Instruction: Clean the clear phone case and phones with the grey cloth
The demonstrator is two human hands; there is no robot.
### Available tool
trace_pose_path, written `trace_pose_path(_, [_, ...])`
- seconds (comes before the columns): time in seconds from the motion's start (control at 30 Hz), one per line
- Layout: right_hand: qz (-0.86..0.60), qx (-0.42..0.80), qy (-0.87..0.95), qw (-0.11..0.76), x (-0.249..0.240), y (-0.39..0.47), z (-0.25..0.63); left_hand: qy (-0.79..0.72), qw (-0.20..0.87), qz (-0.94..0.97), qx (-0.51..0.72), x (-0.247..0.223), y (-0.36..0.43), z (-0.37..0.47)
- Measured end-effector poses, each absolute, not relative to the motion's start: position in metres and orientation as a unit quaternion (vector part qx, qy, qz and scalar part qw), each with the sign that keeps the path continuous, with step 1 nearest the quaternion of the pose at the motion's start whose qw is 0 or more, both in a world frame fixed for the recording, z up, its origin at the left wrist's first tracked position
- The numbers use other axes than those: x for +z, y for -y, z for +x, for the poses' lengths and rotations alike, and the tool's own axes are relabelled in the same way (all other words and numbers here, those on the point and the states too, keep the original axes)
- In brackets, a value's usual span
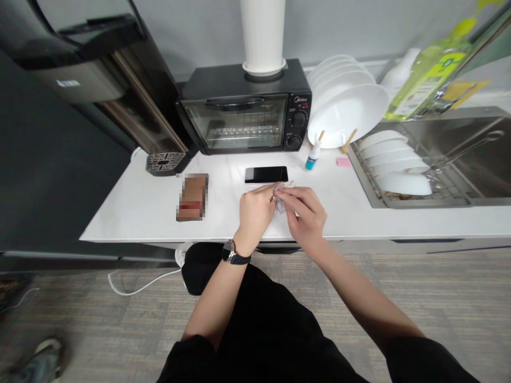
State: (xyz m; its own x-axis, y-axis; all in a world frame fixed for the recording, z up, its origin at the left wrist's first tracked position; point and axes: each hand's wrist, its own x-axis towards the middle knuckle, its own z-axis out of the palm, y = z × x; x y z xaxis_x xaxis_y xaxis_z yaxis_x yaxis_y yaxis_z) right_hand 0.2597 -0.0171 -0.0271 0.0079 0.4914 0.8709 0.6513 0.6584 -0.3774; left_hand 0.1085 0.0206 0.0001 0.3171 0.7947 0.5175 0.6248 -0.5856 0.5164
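Note:
My left hand (257, 211) and my right hand (305, 213) meet over the counter near its front edge. Between them is a crumpled whitish cloth or tissue (280, 205), pinched by the fingers of my right hand. The left fingers are pressed together around something small at the cloth, too hidden to name. Just beyond the hands lies a black phone (266, 174). A small white and blue bottle (312, 157) stands to its right. On the left, a brown and red item (192, 197), blurred by pixels, lies on the counter.
A black toaster oven (247, 119) stands behind, with white plates (347, 106) beside it. A drink machine (147, 106) is at the left. Dishes (399, 165) sit in the sink rack at the right. A pink sponge (343, 162) lies near the sink (365, 194).

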Motion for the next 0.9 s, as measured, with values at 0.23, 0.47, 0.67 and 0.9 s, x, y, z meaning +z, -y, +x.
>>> trace_pose_path(0.23, [-0.382, -0.076, 0.723, 0.571, -0.039, 0.017, 0.254, -0.409, 0.133, 0.805, 0.409, -0.002, -0.02, 0.105])
trace_pose_path(0.47, [-0.423, -0.057, 0.702, 0.57, -0.041, 0.0, 0.286, -0.419, 0.124, 0.803, 0.405, 0.0, -0.02, 0.106])
trace_pose_path(0.67, [-0.42, -0.095, 0.681, 0.592, -0.034, -0.005, 0.292, -0.429, 0.126, 0.797, 0.407, -0.003, -0.02, 0.106])
trace_pose_path(0.9, [-0.423, -0.108, 0.671, 0.6, -0.032, 0.0, 0.278, -0.442, 0.127, 0.795, 0.396, 0.0, -0.022, 0.107])
